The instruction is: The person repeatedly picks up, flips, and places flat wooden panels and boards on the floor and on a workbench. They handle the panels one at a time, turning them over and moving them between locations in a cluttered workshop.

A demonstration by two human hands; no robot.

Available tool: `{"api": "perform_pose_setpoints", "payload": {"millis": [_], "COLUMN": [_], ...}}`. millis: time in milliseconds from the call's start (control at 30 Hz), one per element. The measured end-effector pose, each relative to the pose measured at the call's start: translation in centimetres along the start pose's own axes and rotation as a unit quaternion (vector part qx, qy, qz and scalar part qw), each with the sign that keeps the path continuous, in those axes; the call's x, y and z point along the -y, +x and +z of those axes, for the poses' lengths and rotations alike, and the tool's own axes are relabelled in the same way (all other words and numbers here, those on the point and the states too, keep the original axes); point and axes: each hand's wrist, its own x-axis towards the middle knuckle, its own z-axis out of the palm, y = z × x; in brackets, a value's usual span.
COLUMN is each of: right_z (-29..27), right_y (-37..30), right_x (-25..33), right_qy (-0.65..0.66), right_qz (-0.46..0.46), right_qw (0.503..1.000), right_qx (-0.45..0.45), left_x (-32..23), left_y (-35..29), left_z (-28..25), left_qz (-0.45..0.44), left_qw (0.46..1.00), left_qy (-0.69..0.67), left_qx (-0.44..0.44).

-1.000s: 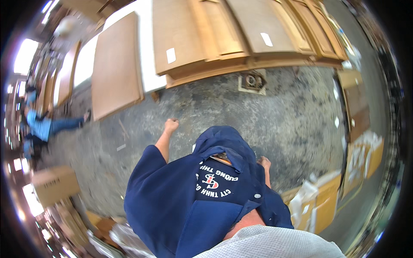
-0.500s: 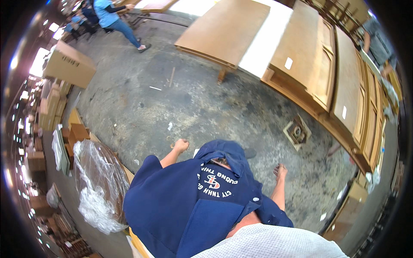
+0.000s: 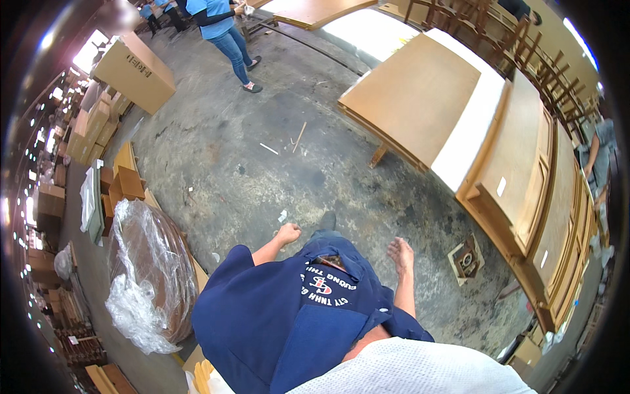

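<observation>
- Turned leftward since a second ago, my head view now sets the row of framed wooden panels [image 3: 522, 157] along the right side instead of across the top; the right hand [image 3: 400, 255], low beside the body then, is now raised with its fingers spread.
- I see that right hand released, nothing visible in it, held above the concrete floor [image 3: 249, 177].
- I see the left hand [image 3: 287, 234] with its fingers curled, out in front of the navy jacket [image 3: 262, 308]; I cannot tell whether anything small is inside.
- Nearest the left hand is a crumpled white scrap [image 3: 282, 215], on the floor just beyond the knuckles.
- Nearest the right hand is a square piece with a round centre [image 3: 467, 259], on the floor to its right, apart from the fingers.
- One dark shoe [image 3: 328, 221] shows ahead of the jacket, between the hands.
- To my left stands a rounded brown bundle under clear plastic wrap [image 3: 141, 308], with a large cardboard carton [image 3: 136, 72] farther off.
- Up front I see a flat brown board [image 3: 413, 98] beside a white sheet, and a co-worker in a light-blue shirt [image 3: 210, 16] well apart from both hands.
</observation>
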Motion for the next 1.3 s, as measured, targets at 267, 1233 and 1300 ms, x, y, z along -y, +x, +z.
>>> {"api": "perform_pose_setpoints", "payload": {"millis": [267,1233,1300], "right_z": [9.2,15.4,16.5], "right_y": [12.9,14.2,14.5], "right_x": [13.1,22.3,22.6], "right_qy": [0.078,0.094,0.091], "right_qz": [-0.146,-0.005,-0.006], "right_qw": [0.974,0.97,0.964], "right_qx": [-0.153,-0.224,-0.251], "left_x": [-1.9,-38.2,-38.2], "left_y": [12.0,22.6,23.1], "left_z": [-9.8,-18.2,-17.7], "left_qz": [-0.089,0.067,0.04], "left_qw": [0.99,0.956,0.945], "left_qy": [-0.085,-0.273,-0.304], "left_qx": [-0.068,0.077,0.114]}}
